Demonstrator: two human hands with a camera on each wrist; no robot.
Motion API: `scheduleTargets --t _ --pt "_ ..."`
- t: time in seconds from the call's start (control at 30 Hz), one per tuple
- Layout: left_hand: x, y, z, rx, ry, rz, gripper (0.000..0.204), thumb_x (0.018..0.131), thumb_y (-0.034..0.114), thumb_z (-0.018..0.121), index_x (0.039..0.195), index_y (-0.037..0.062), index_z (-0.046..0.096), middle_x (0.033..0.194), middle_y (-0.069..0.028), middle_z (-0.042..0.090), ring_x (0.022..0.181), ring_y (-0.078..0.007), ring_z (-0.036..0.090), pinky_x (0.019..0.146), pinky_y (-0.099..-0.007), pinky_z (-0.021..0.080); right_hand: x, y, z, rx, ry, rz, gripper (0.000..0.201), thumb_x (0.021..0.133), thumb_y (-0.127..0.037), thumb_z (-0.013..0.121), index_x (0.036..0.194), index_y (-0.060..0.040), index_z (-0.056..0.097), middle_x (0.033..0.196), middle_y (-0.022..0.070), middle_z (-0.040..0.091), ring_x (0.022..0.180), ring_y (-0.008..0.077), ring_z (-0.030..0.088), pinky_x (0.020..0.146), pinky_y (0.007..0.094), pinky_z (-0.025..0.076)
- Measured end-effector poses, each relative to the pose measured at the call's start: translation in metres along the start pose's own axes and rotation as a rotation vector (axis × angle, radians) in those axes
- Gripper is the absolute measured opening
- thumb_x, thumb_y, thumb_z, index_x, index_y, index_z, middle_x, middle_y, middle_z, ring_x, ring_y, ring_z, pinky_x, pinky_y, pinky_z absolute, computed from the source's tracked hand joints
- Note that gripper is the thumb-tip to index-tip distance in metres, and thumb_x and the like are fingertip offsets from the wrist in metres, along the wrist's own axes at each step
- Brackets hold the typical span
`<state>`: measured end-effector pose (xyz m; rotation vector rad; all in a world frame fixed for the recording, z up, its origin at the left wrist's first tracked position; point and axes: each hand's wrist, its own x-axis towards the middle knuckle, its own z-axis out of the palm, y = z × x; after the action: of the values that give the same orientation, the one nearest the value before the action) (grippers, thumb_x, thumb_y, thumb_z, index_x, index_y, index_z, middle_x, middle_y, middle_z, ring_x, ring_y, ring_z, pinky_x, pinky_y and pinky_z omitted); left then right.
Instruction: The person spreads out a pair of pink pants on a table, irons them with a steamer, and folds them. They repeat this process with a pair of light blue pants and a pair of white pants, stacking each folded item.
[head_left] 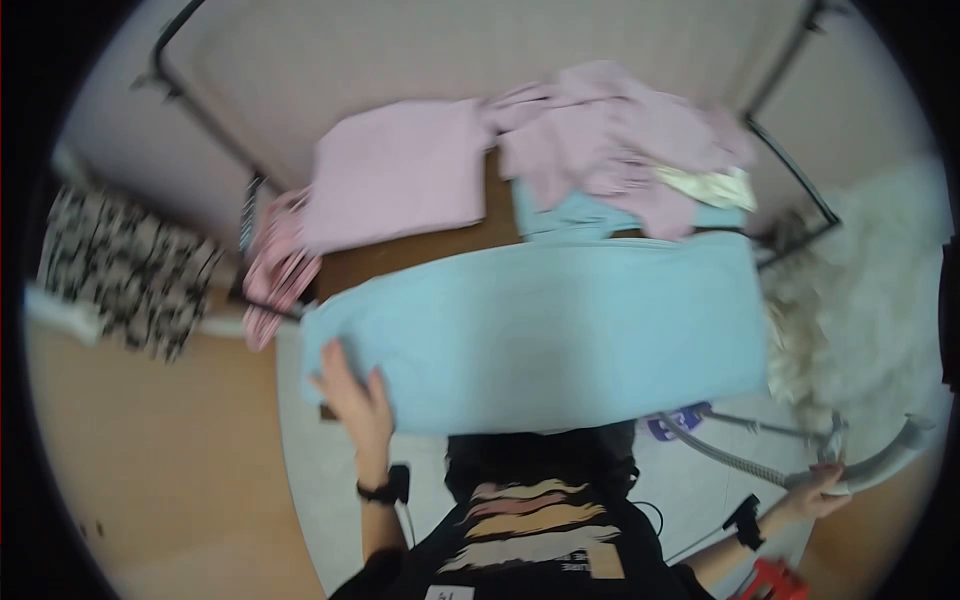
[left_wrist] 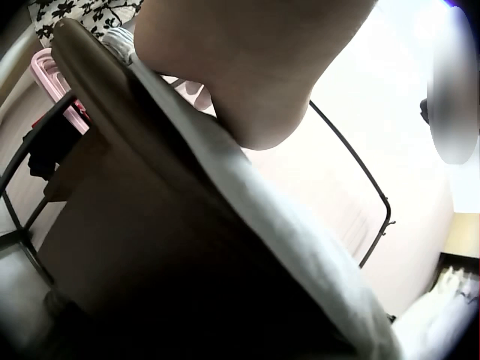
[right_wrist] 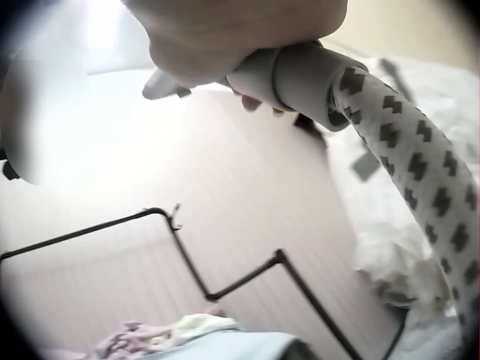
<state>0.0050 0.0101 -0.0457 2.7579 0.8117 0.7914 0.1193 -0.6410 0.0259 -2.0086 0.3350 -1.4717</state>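
A long light blue cloth (head_left: 640,330) lies spread across the brown table (head_left: 400,258), close in front of the person's body. On its left end rests the left hand (head_left: 357,405), fingers extended and thumb apart. Off to the right, away from the cloth, the right hand (head_left: 815,495) grips the grey handle of a garment steamer (head_left: 893,458). A patterned fabric-covered hose (right_wrist: 420,165) runs from the base of that handle in the right wrist view. From the left wrist view, the cloth's edge hangs along the table's side, and the left fingertips are hidden.
Behind the blue cloth lie a folded pink garment (head_left: 395,180) and a loose pink heap (head_left: 610,130). Pink hangers (head_left: 275,265) hang at the left. A dark metal rack frame (head_left: 210,120) rises around the table. White fluffy fabric (head_left: 870,300) stands at the right.
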Motion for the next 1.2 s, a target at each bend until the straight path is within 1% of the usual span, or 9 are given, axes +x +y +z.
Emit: scheduleTargets --t 0.17,0.23,0.3,0.37,0.57,0.7,0.83,0.97,1.2 --pt "0.002 0.009 0.002 0.0 0.129 -0.056 0.077 0.09 0.019 0.068 0.156 -0.0031 0.036 0.157 -0.021 0.046 0.151 -0.0415 0.035 0.125 -0.0651 0.005 -0.008 -0.113 0.077 0.148 -0.862 -0.283 0.04 0.102 -0.016 0.068 0.133 0.0058 0.056 0.1 0.0149 0.07 0.088 0.0183 0.067 0.079 0.0321 0.052" --pt "-0.002 0.01 -0.004 0.053 0.158 -0.143 0.081 0.088 0.02 0.071 0.157 -0.0037 0.035 0.157 -0.0217 0.046 0.151 -0.041 0.035 0.125 -0.0657 0.005 -0.039 -0.224 0.121 0.214 -1.083 -0.741 0.049 0.095 -0.015 0.073 0.136 0.0049 0.055 0.109 0.0193 0.072 0.09 0.0283 0.072 0.081 0.0365 0.054" --pt "-0.011 0.006 -0.006 0.11 0.183 -0.208 0.086 0.086 0.022 0.074 0.157 -0.0044 0.033 0.157 -0.0224 0.045 0.151 -0.0405 0.036 0.124 -0.0663 0.004 -0.069 -0.298 0.152 0.413 -1.483 -0.761 0.047 0.088 -0.018 0.08 0.127 0.0011 0.061 0.113 0.0224 0.07 0.088 0.0404 0.071 0.074 0.0416 0.057" --pt "-0.017 -0.001 -0.005 -0.106 0.206 -0.402 0.101 0.081 0.022 0.081 0.16 -0.0053 0.025 0.156 -0.0236 0.046 0.151 -0.0416 0.036 0.125 -0.0633 0.007 -0.103 -0.345 0.17 0.431 -1.664 -0.884 0.048 0.089 -0.022 0.079 0.126 0.0002 0.058 0.102 0.0179 0.069 0.084 0.0393 0.071 0.069 0.0445 0.057" --pt "-0.028 -0.019 0.007 -0.266 0.296 -0.306 0.117 0.075 0.024 0.088 0.162 -0.0071 0.017 0.158 -0.029 0.043 0.151 -0.0441 0.034 0.126 -0.0549 0.015 -0.21 -0.399 0.21 0.599 -1.631 -1.106 0.037 0.093 -0.02 0.07 0.12 0.0002 0.055 0.089 0.0124 0.067 0.068 0.0307 0.071 0.058 0.0401 0.057" --pt "-0.024 -0.014 0.0 -0.136 0.208 -0.244 0.113 0.078 0.022 0.087 0.163 -0.0059 0.018 0.157 -0.0286 0.044 0.149 -0.0419 0.037 0.126 -0.0532 0.017 -0.237 -0.391 0.224 0.591 -1.459 -1.17 0.027 0.09 -0.009 0.062 0.114 0.0006 0.061 0.087 0.01 0.068 0.066 0.0226 0.073 0.056 0.0344 0.057" --pt "-0.022 -0.011 -0.002 -0.124 0.157 -0.232 0.109 0.078 0.027 0.086 0.161 -0.0057 0.023 0.157 -0.0285 0.044 0.149 -0.0426 0.038 0.125 -0.0579 0.017 -0.186 -0.352 0.221 0.46 -1.541 -1.111 0.033 0.089 -0.012 0.065 0.12 0.0004 0.059 0.089 0.013 0.069 0.069 0.0288 0.073 0.06 0.0396 0.058" --pt "-0.021 -0.012 0.0 -0.035 0.128 -0.235 0.1 0.082 0.028 0.083 0.16 -0.0023 0.03 0.158 -0.0264 0.044 0.149 -0.0417 0.038 0.125 -0.0583 0.019 -0.098 -0.276 0.214 0.141 -1.71 -0.819 0.047 0.089 -0.021 0.073 0.13 -0.0081 0.054 0.1 0.0186 0.07 0.078 0.0433 0.07 0.069 0.0526 0.057" --pt "-0.019 -0.01 0.0 0.052 0.122 -0.21 0.089 0.088 0.028 0.08 0.16 0.0014 0.034 0.16 -0.022 0.043 0.151 -0.0394 0.035 0.125 -0.0556 0.022 0.031 -0.104 0.178 -0.334 -1.443 -0.406 0.045 0.091 -0.02 0.073 0.129 -0.0046 0.056 0.093 0.0281 0.071 0.087 0.0479 0.069 0.073 0.0528 0.053"
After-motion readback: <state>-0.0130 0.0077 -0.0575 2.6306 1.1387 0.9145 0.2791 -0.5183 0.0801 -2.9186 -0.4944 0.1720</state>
